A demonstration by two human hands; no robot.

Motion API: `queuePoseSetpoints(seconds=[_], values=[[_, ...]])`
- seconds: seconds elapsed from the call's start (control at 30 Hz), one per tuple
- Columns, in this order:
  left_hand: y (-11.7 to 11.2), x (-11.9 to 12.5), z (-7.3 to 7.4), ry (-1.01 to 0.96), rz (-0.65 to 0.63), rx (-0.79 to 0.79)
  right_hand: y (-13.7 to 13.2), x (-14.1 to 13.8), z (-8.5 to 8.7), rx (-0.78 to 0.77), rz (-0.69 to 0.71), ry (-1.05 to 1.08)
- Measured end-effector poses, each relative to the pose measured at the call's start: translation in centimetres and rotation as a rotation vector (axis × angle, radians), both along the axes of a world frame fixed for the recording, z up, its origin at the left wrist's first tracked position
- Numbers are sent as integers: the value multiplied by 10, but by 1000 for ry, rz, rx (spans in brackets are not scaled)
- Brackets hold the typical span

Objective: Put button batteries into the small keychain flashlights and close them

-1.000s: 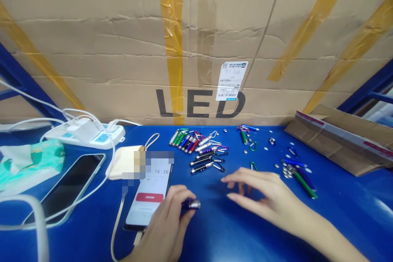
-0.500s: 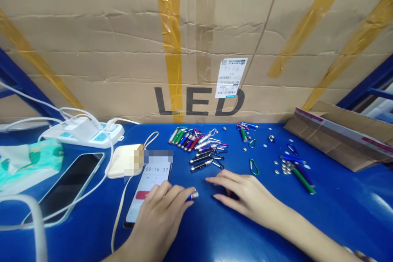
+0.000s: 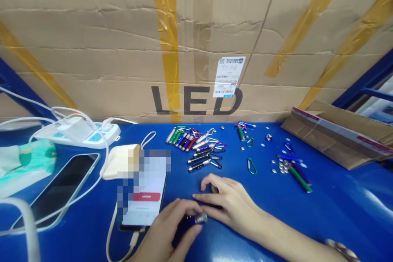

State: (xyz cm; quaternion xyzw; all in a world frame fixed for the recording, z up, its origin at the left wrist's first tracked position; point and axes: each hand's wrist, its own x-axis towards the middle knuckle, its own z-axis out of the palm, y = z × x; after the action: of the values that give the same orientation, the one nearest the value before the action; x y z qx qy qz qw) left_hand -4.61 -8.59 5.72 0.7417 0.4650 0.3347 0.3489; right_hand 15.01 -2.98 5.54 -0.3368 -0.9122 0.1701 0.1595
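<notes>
My left hand (image 3: 167, 229) is closed around a small blue flashlight (image 3: 201, 217), and the silver end sticks out between thumb and index finger toward the right. Most of the blue barrel is hidden in the palm. Close beside it is my right hand (image 3: 236, 206), fingers apart and the index finger bent; its thumb lies near the silver end, and I cannot tell whether they touch. Beyond the hands lie several finished-looking flashlights with clips, a black flashlight (image 3: 199, 166) nearest. A green carabiner (image 3: 251, 166) rests past my right hand.
Button cells (image 3: 283, 166) and a green tube (image 3: 300, 178) with blue ones lie at the right, before an open cardboard box (image 3: 337, 143). Left are a lit phone (image 3: 143, 208), a power bank (image 3: 119, 161), a dark phone (image 3: 61, 188) and a power strip (image 3: 101, 135).
My left hand has moved right and toward me with the blue flashlight, off the lit phone. My right hand has shifted left, so the two hands are now close together.
</notes>
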Motion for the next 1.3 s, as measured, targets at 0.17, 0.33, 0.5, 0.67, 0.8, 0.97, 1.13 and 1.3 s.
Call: queuePoseSetpoints(seconds=[0.17,0.33,0.5,0.67,0.8,0.97,1.13,1.3], values=[[3,-3,0,-201,103,-86,-1,-1,-3,1,30,19],[5,-5,-5,-214,108,-110,-1,-1,-3,7,33,28],[2,-4,-4,-190,50,-82,-5,-2,-1,62,97,-3],[0,0,-2,-236,109,-55,-4,-1,3,-24,52,9],[2,-1,-1,-173,58,-52,2,3,3,-104,29,67],[4,-6,-1,-12,-22,-43,2,3,5,-291,-91,447],[4,-6,-1,22,-79,4,-7,-1,11,-531,-90,681],[4,-5,0,49,-89,12,-11,-5,13,-706,-100,659]])
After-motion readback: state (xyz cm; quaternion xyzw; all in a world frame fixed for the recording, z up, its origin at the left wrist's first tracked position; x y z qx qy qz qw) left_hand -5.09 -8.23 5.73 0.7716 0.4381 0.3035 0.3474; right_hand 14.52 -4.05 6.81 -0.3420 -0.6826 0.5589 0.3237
